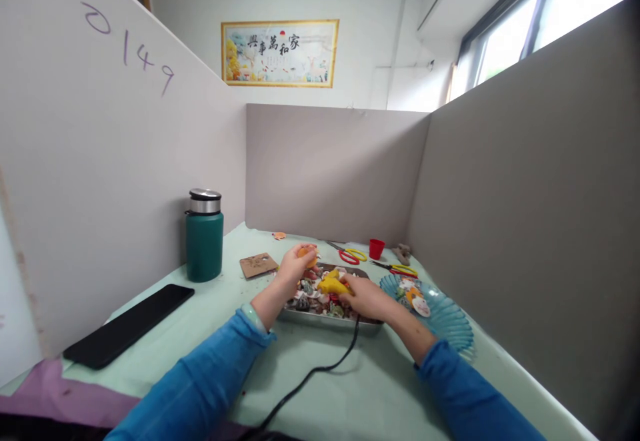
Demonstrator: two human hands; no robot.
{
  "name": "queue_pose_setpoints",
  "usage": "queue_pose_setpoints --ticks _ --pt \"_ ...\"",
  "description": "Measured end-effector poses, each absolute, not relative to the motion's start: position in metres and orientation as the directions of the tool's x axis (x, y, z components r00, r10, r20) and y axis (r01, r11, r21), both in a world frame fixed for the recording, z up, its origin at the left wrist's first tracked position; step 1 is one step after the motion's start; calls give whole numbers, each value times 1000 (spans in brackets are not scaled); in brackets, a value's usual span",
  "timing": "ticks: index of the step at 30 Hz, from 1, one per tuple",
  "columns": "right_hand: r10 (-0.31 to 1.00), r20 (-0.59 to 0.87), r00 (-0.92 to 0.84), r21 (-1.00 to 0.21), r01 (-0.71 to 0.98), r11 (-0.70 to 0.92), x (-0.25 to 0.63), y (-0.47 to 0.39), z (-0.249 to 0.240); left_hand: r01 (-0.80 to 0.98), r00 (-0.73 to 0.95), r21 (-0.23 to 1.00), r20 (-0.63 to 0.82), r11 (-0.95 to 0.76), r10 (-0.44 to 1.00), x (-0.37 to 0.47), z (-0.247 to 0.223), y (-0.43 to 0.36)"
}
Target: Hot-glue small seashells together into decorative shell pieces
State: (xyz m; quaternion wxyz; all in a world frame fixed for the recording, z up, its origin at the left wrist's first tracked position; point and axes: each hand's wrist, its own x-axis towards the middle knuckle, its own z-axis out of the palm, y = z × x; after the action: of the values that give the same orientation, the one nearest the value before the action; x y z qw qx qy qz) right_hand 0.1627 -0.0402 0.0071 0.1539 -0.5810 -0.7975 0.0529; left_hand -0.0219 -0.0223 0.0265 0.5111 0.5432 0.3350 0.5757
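With 12 o'clock pointing away from the person and the tray as centre, a thin black cord (317,370) crosses the pale green worktop (165,348) from 7 o'clock up to the tray's near edge, and a flat black oblong slab (130,324) lies at 8. At the centre, the shallow silver metal tray (325,321) is heaped with shells and pebble-like bits (303,302), its rim probably there to stop small pieces scattering. The two hands work apart above it: the right hand (365,296), on the 3 o'clock side, is wrapped around the rear of a yellow gun-shaped tool (334,283), likely a glue gun, whose nose points towards 12; the left hand (295,264), at 11, pinches a small orange piece (306,253), presumably by the fingertips to keep one face free. A clear blue scalloped plate (457,324) sits at 4, carrying decorated pieces (413,294), perhaps kept separate from the loose heap. A green bottle with a steel lid (205,244) stands upright at 10, near the partition, seemingly out of elbow reach; brown card (258,265) lies at 10 to 11. Farther off, red-and-yellow-handled scissors (349,256) rest at 1, a second pair (407,269) at 2, and a small red cup (377,249) stands between and beyond them.
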Motion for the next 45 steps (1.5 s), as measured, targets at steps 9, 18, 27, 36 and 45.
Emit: queue_pose_setpoints --ticks 9,18,27,36,45 --pt "928 359 -98 -919 137 370 176 -37 25 -258 156 925 325 -280 933 -21 24 -18" --pt "910 414 3 -894 191 406 155 -47 13 -173 135 915 389 -365 911 -18 21 -14" --pt "913 407 -26 -912 39 407 155 -47 6 -164 189 894 444 -417 876 -15 24 -24" --pt "905 412 -108 -880 212 426 154 -53 1 -88 135 903 428 -420 894 -19 23 -21" --pt "910 404 -92 -876 249 414 157 -49 -6 -108 34 902 423 -417 906 -19 15 -7"
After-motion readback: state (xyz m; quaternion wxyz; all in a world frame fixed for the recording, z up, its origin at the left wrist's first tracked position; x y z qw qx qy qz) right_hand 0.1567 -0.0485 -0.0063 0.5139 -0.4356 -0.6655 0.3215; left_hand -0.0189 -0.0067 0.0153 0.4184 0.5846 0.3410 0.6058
